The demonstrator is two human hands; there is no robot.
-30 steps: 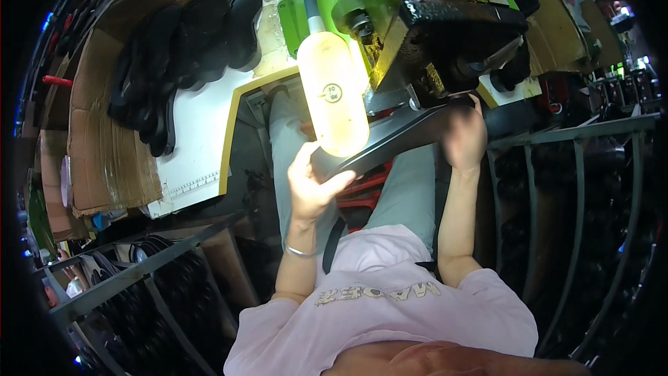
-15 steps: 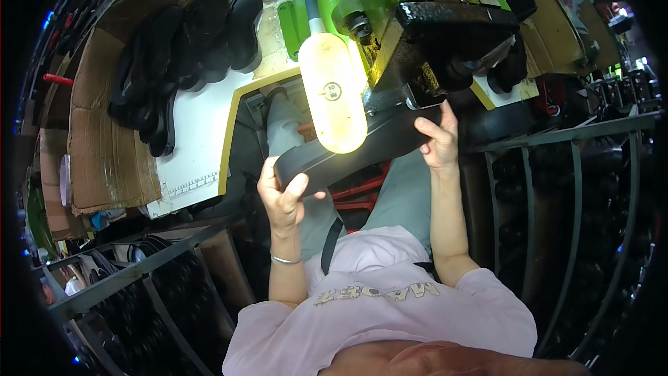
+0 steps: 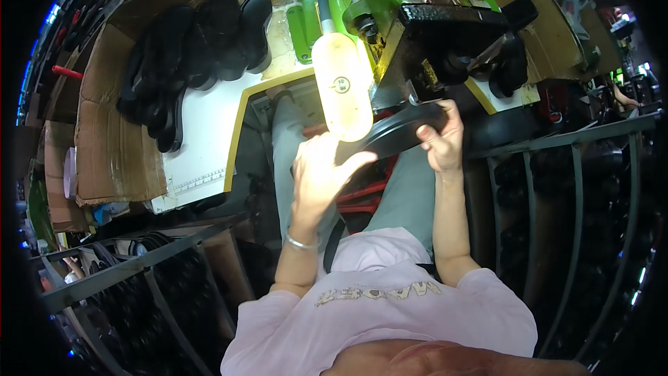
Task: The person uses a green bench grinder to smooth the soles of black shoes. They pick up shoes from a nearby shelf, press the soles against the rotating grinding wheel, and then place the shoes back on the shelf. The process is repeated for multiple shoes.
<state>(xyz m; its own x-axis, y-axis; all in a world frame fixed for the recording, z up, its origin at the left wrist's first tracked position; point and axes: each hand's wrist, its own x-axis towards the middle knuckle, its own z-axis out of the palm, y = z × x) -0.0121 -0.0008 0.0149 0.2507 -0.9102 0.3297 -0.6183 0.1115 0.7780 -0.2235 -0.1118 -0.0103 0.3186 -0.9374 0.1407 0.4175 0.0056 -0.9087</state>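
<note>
A black shoe sole (image 3: 400, 132) is pinched at its right end by the right hand (image 3: 442, 143); its left end is gripped by the left hand (image 3: 320, 177), under the lamp (image 3: 341, 87).

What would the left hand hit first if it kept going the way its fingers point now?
The left hand points up toward the machine. First in line looks to be the glowing lamp tube, just beyond the black sole it touches; depth is unclear.
</note>
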